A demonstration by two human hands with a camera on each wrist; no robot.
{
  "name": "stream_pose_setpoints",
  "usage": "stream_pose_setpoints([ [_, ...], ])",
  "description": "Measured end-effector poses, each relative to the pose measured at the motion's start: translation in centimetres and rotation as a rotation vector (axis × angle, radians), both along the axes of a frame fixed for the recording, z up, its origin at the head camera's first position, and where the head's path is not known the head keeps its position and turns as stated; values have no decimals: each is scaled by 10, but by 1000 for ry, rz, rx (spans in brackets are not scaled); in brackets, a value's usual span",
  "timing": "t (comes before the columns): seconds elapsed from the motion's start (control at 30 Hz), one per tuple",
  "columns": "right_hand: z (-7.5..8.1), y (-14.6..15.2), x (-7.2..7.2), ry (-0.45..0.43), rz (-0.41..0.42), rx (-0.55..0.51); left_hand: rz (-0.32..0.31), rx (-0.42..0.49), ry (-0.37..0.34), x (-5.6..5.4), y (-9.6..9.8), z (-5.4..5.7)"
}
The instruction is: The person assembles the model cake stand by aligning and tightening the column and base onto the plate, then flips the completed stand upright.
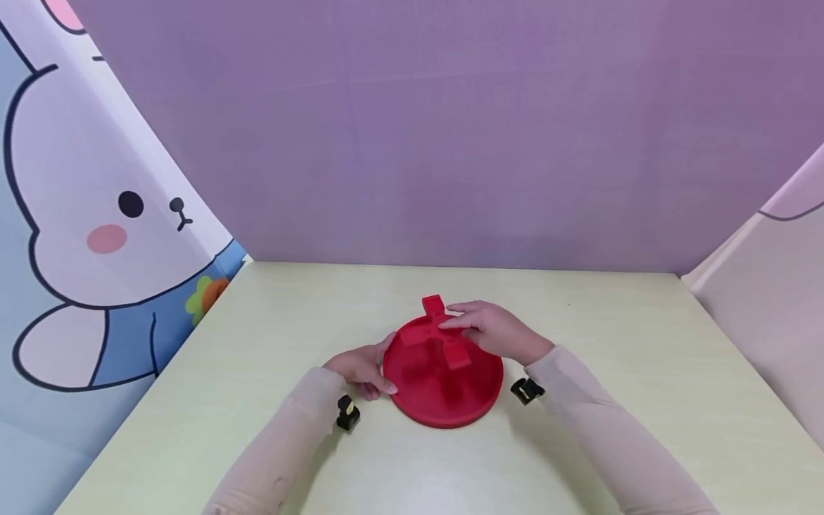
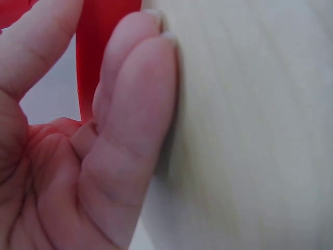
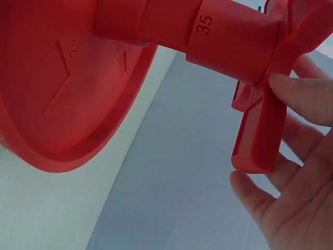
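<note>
A red plastic round dish (image 1: 425, 408) sits on the table, and a post (image 3: 234, 41) embossed with 35 rises from its middle. On top of the post is a red cross-shaped handle (image 3: 263, 135) with blocky arms. My left hand (image 1: 363, 368) grips the dish by its left rim, thumb on the near side; in the left wrist view two fingers lie low along the tabletop. At the handle, my right hand (image 1: 496, 329) holds an arm on the right, its thumb (image 3: 302, 96) near the hub and other fingers behind and beneath.
The pale wooden table (image 1: 644, 372) reaches back to a purple cloth wall (image 1: 450, 143). A cartoon-animal curtain (image 1: 96, 214) hangs along the left side, and another pale cloth (image 1: 772, 300) along the right. Black clips (image 1: 528, 390) sit at both wrists.
</note>
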State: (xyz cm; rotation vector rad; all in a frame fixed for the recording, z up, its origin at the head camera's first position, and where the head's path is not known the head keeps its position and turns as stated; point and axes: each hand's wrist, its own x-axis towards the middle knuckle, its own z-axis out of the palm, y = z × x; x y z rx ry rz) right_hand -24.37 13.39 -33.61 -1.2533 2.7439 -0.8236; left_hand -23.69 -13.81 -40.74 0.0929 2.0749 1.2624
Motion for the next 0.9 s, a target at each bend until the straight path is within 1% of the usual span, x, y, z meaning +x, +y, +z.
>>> stream_pose_setpoints([
  [0.17, 1, -1, 3, 35, -55, 57, 0, -8, 3, 0, 0, 0],
  [0.53, 6, -6, 11, 87, -126, 193, -20, 2, 8, 0, 0, 1],
  [0.8, 9, -10, 18, 97, -126, 207, -21, -12, 18, 3, 0, 2],
  [0.87, 9, -10, 18, 121, -122, 200, -15, -12, 17, 3, 0, 3],
  [0.9, 8, -10, 18, 147, -115, 194, -12, -11, 16, 3, 0, 2],
])
